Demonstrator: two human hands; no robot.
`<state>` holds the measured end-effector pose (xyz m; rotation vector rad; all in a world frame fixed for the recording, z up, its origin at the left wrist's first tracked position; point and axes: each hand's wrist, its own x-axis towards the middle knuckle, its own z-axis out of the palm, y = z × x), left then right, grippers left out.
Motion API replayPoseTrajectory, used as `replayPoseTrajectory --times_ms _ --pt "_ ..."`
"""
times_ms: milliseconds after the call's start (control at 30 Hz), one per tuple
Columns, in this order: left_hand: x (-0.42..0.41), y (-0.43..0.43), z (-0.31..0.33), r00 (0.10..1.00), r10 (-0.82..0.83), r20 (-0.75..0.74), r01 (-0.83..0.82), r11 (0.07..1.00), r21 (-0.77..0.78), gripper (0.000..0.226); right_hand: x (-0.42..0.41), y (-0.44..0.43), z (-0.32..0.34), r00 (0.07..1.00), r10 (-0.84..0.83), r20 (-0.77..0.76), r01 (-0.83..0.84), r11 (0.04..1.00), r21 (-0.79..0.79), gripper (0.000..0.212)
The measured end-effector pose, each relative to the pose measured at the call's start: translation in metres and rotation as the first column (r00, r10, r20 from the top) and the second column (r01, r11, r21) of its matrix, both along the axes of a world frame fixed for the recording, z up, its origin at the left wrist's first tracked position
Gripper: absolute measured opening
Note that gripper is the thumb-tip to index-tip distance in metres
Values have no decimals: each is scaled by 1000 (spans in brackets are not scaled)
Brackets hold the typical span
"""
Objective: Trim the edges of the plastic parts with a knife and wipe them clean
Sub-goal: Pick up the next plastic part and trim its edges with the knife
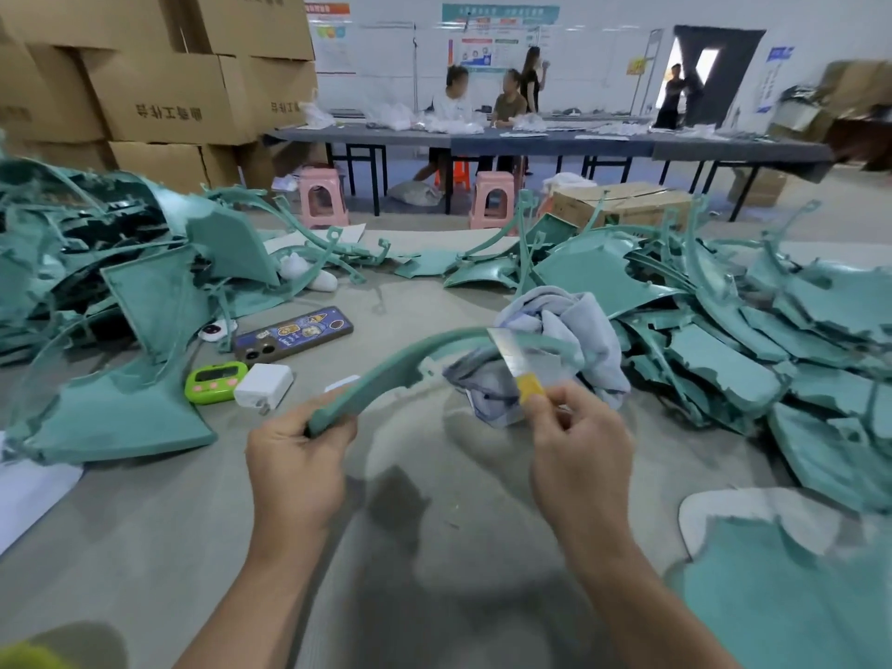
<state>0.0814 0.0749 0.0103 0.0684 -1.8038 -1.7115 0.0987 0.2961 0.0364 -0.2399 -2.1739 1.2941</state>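
My left hand [297, 456] grips the near end of a long curved teal plastic part [386, 371], which arcs up and to the right above the table. My right hand [581, 439] pinches the yellow-wrapped handle of a flat metal knife [519, 354]. Its blade lies against the far stretch of the curved part. Just behind the blade, a crumpled grey-blue cloth [569, 330] lies on the table.
Heaps of teal plastic parts lie on the left [145, 292] and right [772, 340]. A phone [294, 333], a green timer [215, 381] and a white charger [263, 386] sit left of centre. Cardboard boxes [159, 89] stand at the back left. People sit at a far table [531, 140].
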Motion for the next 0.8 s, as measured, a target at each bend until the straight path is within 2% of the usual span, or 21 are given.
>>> replayPoseTrajectory --times_ms 33,100,133,233,333,433,500,600,667,700,800 --pt "-1 -3 1 1000 17 1 -17 997 75 42 -3 7 1 995 -98 34 98 995 2 30" --pt "-4 -9 3 999 41 0 -40 963 266 42 -3 26 4 972 -229 59 228 973 18 31" --pt "-6 -13 3 998 64 9 -63 947 316 44 -2 35 5 970 -242 29 242 970 9 31" --pt "-9 -16 2 997 76 25 -80 940 333 44 4 39 6 982 -166 -94 163 986 -41 26" --pt "-8 -10 -1 997 51 62 -65 964 257 41 6 23 6 984 -56 -172 53 998 -22 19" --pt "-6 -7 -6 994 49 98 -55 997 56 19 7 10 4 976 81 -201 -77 997 28 21" --pt "-1 -3 -4 998 35 45 -33 998 -58 29 5 6 0 981 117 -155 -105 991 80 24" --pt "3 -1 -1 1000 8 -23 -11 994 -107 40 -5 17 -1 998 -57 -22 59 997 50 31" --pt "-1 -4 -5 1000 16 -11 -18 994 -104 36 -10 32 -1 978 -205 32 205 979 -13 32" --pt "-3 -5 -7 999 34 -1 -34 993 -116 30 -10 36 -1 974 -226 25 227 973 -39 30" --pt "-2 -2 -8 998 53 26 -48 987 -151 23 -4 24 -3 996 -74 -42 70 994 -84 26"
